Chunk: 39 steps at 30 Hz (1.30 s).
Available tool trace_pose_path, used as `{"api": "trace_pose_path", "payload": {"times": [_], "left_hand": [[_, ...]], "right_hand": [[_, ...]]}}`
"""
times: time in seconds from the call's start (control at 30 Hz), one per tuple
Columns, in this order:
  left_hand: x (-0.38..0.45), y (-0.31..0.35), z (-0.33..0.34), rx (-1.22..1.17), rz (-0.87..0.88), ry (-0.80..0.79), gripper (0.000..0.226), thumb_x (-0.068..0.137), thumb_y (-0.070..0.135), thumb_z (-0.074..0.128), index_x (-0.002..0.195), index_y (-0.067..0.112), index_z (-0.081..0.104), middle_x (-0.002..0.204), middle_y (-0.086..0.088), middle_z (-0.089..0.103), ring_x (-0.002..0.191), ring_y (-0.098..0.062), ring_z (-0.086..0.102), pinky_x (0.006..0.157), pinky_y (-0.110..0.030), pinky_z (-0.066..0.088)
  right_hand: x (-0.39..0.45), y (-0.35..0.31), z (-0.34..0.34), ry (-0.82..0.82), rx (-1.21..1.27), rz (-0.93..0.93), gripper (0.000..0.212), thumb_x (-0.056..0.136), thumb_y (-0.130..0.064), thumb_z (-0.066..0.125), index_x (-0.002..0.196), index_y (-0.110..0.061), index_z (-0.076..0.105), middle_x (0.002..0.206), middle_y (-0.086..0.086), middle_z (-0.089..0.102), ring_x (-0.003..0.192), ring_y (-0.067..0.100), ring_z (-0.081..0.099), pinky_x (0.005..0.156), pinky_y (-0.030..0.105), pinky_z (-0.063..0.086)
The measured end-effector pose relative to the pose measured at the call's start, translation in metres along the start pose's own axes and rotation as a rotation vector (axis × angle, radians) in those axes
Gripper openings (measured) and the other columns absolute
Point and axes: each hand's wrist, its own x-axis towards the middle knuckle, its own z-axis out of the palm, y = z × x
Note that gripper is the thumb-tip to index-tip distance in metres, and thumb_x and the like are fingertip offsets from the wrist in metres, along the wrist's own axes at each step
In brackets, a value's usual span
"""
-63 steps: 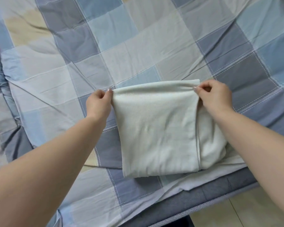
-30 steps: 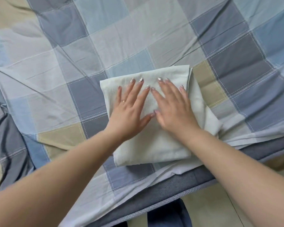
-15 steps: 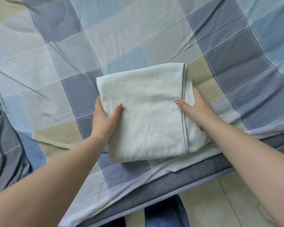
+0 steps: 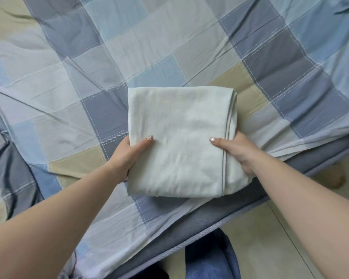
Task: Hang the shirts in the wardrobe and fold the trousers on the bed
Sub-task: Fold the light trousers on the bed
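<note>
The pale green trousers (image 4: 179, 125) are folded into a thick rectangle near the front edge of the bed (image 4: 89, 77). My left hand (image 4: 127, 156) grips the bundle's left side, thumb on top and fingers hidden underneath. My right hand (image 4: 236, 154) grips the right side the same way, where the stacked fold layers show. The near part of the bundle seems lifted slightly off the bedspread.
A blue, grey and beige patchwork bedspread covers the bed. Its grey mattress edge (image 4: 220, 222) runs diagonally at lower right, with pale tiled floor (image 4: 280, 248) beyond. My blue jeans leg (image 4: 210, 258) shows at the bottom.
My hands first pinched the bundle's top corners, then pressed flat on it, then slid to its sides. Now both grip the sides lower down, nearer the front edge.
</note>
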Motion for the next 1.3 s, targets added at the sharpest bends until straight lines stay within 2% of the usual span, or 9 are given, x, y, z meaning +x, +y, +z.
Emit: {"api": "trace_pose_path", "payload": {"times": [0.3, 0.5, 0.67, 0.77, 0.87, 1.0, 1.1, 1.23, 1.3], "left_hand": [[-0.134, 0.048, -0.005, 0.067, 0.119, -0.286, 0.03, 0.069, 0.045, 0.081, 0.095, 0.033, 0.071, 0.106, -0.002, 0.073, 0.093, -0.022, 0.071, 0.066, -0.03, 0.058], [-0.274, 0.113, -0.006, 0.156, -0.051, -0.618, 0.074, 0.042, 0.036, 0.093, 0.106, 0.009, 0.066, 0.104, -0.015, 0.072, 0.091, -0.029, 0.071, 0.065, -0.034, 0.058], [-0.364, 0.147, 0.017, 0.222, -0.12, -0.764, 0.047, 0.043, 0.02, 0.087, 0.085, 0.004, 0.075, 0.085, -0.019, 0.073, 0.073, -0.029, 0.072, 0.055, -0.033, 0.057], [-0.407, 0.16, 0.049, 0.3, -0.079, -0.815, 0.046, 0.033, 0.02, 0.089, 0.075, 0.002, 0.077, 0.075, -0.019, 0.072, 0.065, -0.027, 0.072, 0.05, -0.031, 0.056], [-0.459, 0.172, 0.094, 0.371, -0.034, -0.837, 0.013, 0.06, 0.017, 0.077, 0.063, 0.004, 0.077, 0.066, -0.015, 0.071, 0.057, -0.023, 0.07, 0.045, -0.026, 0.054], [-0.518, 0.17, 0.164, 0.559, 0.081, -0.851, 0.009, 0.063, -0.004, 0.065, 0.063, 0.003, 0.072, 0.049, -0.007, 0.066, 0.043, -0.01, 0.064, 0.036, -0.017, 0.046], [-0.562, 0.147, 0.217, 0.588, 0.178, -0.885, 0.035, 0.095, -0.004, 0.043, 0.07, 0.017, 0.055, 0.028, 0.004, 0.049, 0.027, 0.001, 0.049, 0.031, -0.012, 0.037], [-0.626, 0.106, 0.29, 0.676, 0.155, -1.011, 0.059, 0.097, -0.005, 0.035, 0.052, 0.011, 0.069, 0.04, -0.001, 0.06, 0.037, -0.002, 0.059, 0.037, -0.013, 0.043], [-0.665, 0.081, 0.326, 0.718, 0.167, -1.062, 0.041, 0.09, -0.011, 0.047, 0.059, 0.007, 0.064, 0.039, -0.001, 0.059, 0.036, -0.002, 0.058, 0.036, -0.013, 0.043]], "right_hand": [[-0.198, 0.008, -0.005, 0.19, 0.219, -0.049, 0.044, 0.079, -0.016, 0.074, 0.121, -0.009, 0.06, 0.109, 0.009, 0.071, 0.1, 0.029, 0.067, 0.096, 0.048, 0.049], [-0.386, 0.0, -0.001, 0.266, 0.368, -0.059, 0.049, 0.069, -0.023, 0.074, 0.113, -0.002, 0.065, 0.104, 0.011, 0.073, 0.104, 0.027, 0.066, 0.101, 0.046, 0.045], [-0.507, 0.01, -0.007, 0.265, 0.536, -0.002, 0.062, 0.052, -0.035, 0.081, 0.106, -0.007, 0.07, 0.109, 0.015, 0.071, 0.107, 0.032, 0.065, 0.104, 0.048, 0.043], [-0.566, 0.019, -0.019, 0.274, 0.64, -0.024, 0.054, 0.049, -0.035, 0.087, 0.098, -0.013, 0.076, 0.107, 0.011, 0.072, 0.1, 0.027, 0.069, 0.088, 0.039, 0.054], [-0.627, 0.038, -0.035, 0.306, 0.764, -0.091, 0.062, 0.036, -0.036, 0.094, 0.093, -0.016, 0.077, 0.097, 0.01, 0.074, 0.086, 0.023, 0.072, 0.068, 0.031, 0.057], [-0.696, 0.068, -0.053, 0.335, 0.836, -0.171, 0.063, 0.031, -0.045, 0.093, 0.085, -0.017, 0.079, 0.094, 0.013, 0.074, 0.083, 0.026, 0.072, 0.064, 0.032, 0.057], [-0.751, 0.11, -0.071, 0.421, 0.883, -0.23, 0.06, 0.032, -0.045, 0.091, 0.084, -0.016, 0.079, 0.089, 0.012, 0.074, 0.078, 0.025, 0.072, 0.065, 0.031, 0.057], [-0.813, 0.164, -0.091, 0.541, 0.972, -0.277, 0.05, 0.04, -0.042, 0.086, 0.081, -0.014, 0.079, 0.086, 0.013, 0.073, 0.075, 0.025, 0.071, 0.065, 0.032, 0.056], [-0.849, 0.196, -0.104, 0.629, 1.02, -0.304, 0.046, 0.04, -0.039, 0.085, 0.078, -0.014, 0.079, 0.085, 0.014, 0.072, 0.074, 0.026, 0.071, 0.067, 0.032, 0.056]]}}
